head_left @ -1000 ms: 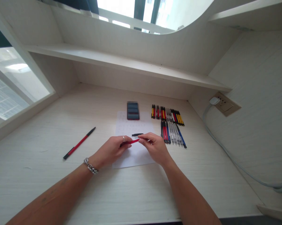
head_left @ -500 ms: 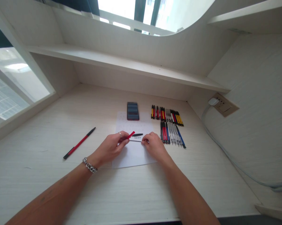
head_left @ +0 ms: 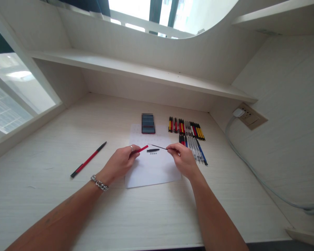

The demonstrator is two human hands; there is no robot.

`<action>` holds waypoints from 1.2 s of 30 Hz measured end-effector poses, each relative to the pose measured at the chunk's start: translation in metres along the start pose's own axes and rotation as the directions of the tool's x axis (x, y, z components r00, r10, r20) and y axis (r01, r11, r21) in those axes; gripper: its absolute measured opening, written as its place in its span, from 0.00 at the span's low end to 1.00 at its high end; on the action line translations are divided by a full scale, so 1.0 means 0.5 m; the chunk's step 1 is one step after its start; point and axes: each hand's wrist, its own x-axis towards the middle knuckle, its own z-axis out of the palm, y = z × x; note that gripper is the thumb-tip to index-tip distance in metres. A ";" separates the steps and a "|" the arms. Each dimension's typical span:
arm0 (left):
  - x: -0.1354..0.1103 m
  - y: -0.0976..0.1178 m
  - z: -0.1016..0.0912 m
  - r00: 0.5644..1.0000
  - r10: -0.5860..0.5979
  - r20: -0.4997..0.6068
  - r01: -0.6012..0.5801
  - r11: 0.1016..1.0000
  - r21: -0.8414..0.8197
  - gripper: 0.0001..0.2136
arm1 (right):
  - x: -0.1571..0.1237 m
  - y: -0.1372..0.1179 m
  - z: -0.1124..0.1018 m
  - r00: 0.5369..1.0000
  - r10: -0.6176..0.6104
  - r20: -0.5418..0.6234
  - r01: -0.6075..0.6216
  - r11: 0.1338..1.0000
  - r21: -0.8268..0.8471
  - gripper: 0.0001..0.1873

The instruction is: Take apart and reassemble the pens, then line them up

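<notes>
My left hand [head_left: 124,158] is closed on a red pen barrel [head_left: 143,149], its open end pointing right. Between the fingertips of my right hand [head_left: 181,157] is a thin dark ink refill [head_left: 159,147], whose tip reaches left toward the barrel without touching it. Below the refill, a black pen tip section [head_left: 153,150] lies on the white paper sheet [head_left: 151,174]. Part of the barrel is hidden inside my left fingers.
A whole red and black pen [head_left: 89,159] lies at the left. A phone [head_left: 148,123] rests at the paper's top edge. Several pens [head_left: 196,130] in two rows lie at the right, partly behind my right hand. A plugged-in cable [head_left: 251,170] runs down the right wall.
My right hand has moved right and slightly up with the refill, which now angles up to the left. The red barrel has tilted flatter and shifted a little left.
</notes>
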 end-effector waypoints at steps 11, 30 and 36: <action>-0.002 -0.009 0.013 0.999 0.042 0.007 -0.042 0.994 0.105 0.10 | -0.006 -0.008 -0.002 0.992 -0.121 0.028 0.124 0.984 -0.131 0.11; -0.003 -0.007 0.029 0.994 0.096 0.057 -0.095 0.995 -0.021 0.10 | -0.017 -0.032 0.061 0.996 0.067 0.058 -0.078 0.977 0.198 0.09; 0.000 -0.003 0.014 0.999 0.048 0.025 -0.047 0.998 -0.044 0.09 | -0.001 0.004 0.069 0.982 0.177 0.069 -0.189 0.903 0.387 0.18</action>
